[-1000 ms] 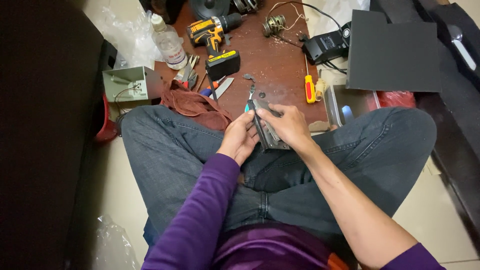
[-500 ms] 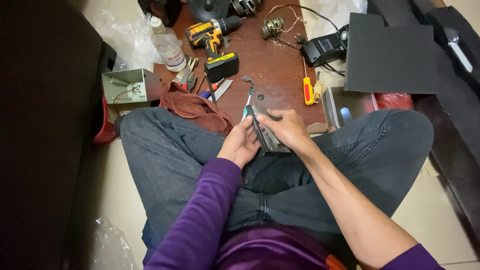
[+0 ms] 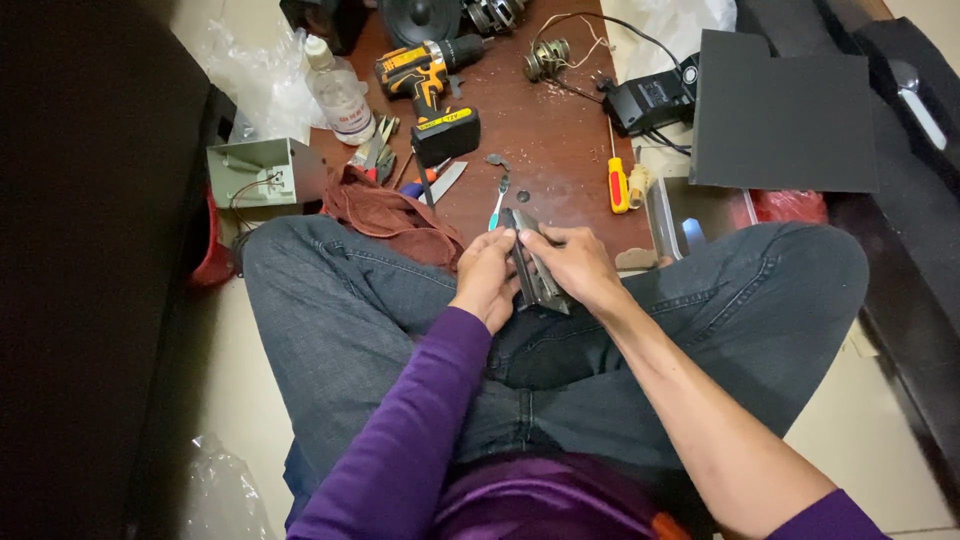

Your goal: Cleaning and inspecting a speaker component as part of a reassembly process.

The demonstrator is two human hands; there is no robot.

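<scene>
Over the lap, both the left hand [image 3: 487,278] and right hand [image 3: 573,265] pinch a grey metal bracket [image 3: 537,272], whose sharp edges could nick a finger if either grip slips.

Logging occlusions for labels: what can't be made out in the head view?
- Metal part: middle hidden by left hand and right hand.
- Speaker: cut off by top edge.
- Small parts on wooden board: too small to identify.

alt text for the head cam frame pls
Seated cross-legged, a person grips a grey metal part in the left hand and right hand. Beyond lie a cordless drill and yellow-handled screwdriver on a brown board.
</scene>
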